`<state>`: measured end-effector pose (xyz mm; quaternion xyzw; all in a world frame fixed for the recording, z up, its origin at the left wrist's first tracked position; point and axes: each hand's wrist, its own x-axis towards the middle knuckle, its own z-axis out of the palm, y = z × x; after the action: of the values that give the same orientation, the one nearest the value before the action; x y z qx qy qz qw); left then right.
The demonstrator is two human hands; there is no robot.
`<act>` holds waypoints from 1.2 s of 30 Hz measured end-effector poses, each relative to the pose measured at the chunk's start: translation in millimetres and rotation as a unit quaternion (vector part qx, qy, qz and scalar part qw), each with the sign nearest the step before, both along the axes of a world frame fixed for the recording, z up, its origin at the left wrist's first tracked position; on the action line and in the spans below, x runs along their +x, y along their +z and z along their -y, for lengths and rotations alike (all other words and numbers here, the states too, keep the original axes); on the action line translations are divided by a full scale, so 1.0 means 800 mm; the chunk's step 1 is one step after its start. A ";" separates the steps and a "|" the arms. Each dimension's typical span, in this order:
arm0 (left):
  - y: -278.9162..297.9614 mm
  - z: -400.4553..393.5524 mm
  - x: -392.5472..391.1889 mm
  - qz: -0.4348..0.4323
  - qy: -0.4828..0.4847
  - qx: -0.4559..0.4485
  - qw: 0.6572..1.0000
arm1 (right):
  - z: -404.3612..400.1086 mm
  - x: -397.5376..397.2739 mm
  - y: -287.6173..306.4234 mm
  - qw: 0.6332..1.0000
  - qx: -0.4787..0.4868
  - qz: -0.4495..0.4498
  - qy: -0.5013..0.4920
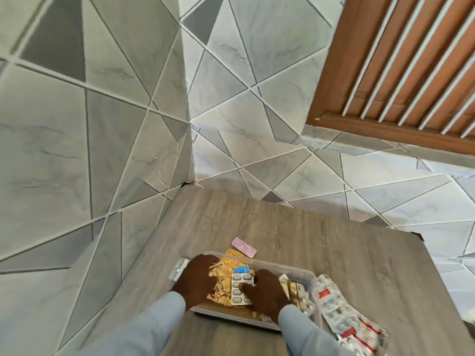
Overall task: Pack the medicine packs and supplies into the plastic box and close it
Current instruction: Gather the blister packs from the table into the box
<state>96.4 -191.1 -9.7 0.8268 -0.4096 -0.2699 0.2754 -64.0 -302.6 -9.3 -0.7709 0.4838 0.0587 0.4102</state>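
Pale-sleeved hands press into the clear plastic box (312, 274) on the counter (334, 253), right hand (267, 291) pinching a grey blister pack (237, 287), left hand (196, 277) flattening gold strips (226, 271) that may spring up and block closing.

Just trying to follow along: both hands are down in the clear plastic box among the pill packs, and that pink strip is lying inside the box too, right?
Not quite. The head view shows the pink strip lying on the wooden table just beyond the clear plastic box, not inside it. Both hands, left and right, are indeed in the box among the pill packs.
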 end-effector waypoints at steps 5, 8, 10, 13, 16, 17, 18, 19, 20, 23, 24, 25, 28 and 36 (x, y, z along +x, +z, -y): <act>-0.001 -0.002 0.018 0.109 -0.077 -0.053 0.990 | -0.009 0.011 0.016 0.992 -0.096 -0.075 0.032; 0.008 0.004 0.046 0.100 -0.002 -0.109 0.989 | 0.003 0.019 0.034 0.987 -0.141 -0.070 0.025; -0.001 0.004 0.079 0.059 0.054 -0.099 0.992 | 0.019 0.027 0.042 0.986 -0.166 -0.033 -0.002; -0.017 -0.004 0.120 0.020 0.038 0.038 0.998 | 0.053 0.047 0.038 0.986 -0.166 -0.007 -0.004; -0.035 -0.005 0.130 0.061 -0.044 0.179 0.981 | 0.088 0.073 0.021 0.993 -0.119 -0.005 0.018; -0.039 -0.004 0.126 0.075 -0.064 0.198 0.975 | 0.097 0.081 0.015 0.993 -0.111 -0.010 0.024; -0.043 -0.001 0.123 0.094 -0.084 0.212 0.969 | 0.106 0.088 0.007 0.994 -0.101 -0.022 0.032; -0.047 0.003 0.119 0.120 -0.103 0.225 0.962 | 0.114 0.096 -0.003 0.995 -0.084 -0.041 0.041; -0.051 0.006 0.117 0.145 -0.117 0.233 0.955 | 0.121 0.102 -0.010 0.994 -0.068 -0.069 0.054; -0.051 0.017 0.116 0.182 -0.121 0.240 0.946 | 0.132 0.115 -0.031 0.978 -0.077 -0.149 0.120; -0.050 0.020 0.120 0.189 -0.120 0.252 0.942 | 0.134 0.119 -0.037 0.973 -0.091 -0.162 0.137; -0.047 0.023 0.126 0.192 -0.116 0.266 0.938 | 0.137 0.122 -0.041 0.970 -0.102 -0.167 0.146; -0.044 0.025 0.150 0.166 -0.072 0.296 0.938 | 0.141 0.135 -0.048 0.970 -0.086 -0.165 0.157; -0.035 0.010 0.195 -0.004 0.136 0.128 0.982 | 0.140 0.149 -0.054 0.957 -0.076 -0.202 0.192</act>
<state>252.3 -199.3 -37.5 0.9020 -0.2546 -0.2834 0.2034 55.5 -414.4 -52.4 -0.8504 0.4022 0.2542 0.2247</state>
